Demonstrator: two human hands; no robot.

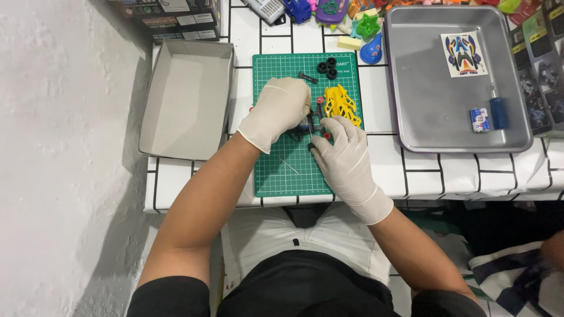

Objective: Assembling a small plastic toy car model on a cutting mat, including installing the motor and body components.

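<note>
We see left hand (276, 111) and right hand (343, 155), fingers clamped on small dark chassis (311, 124) mid green mat (291, 170); light, brittle—grip edges.

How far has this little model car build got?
Early to midway, I'd guess. Laid out: yellow body shell, black tyres, sticker sheet. In hand: left hand and right hand work a dark part on the green mat. Shell, tyres, stickers remain unfitted.
</note>
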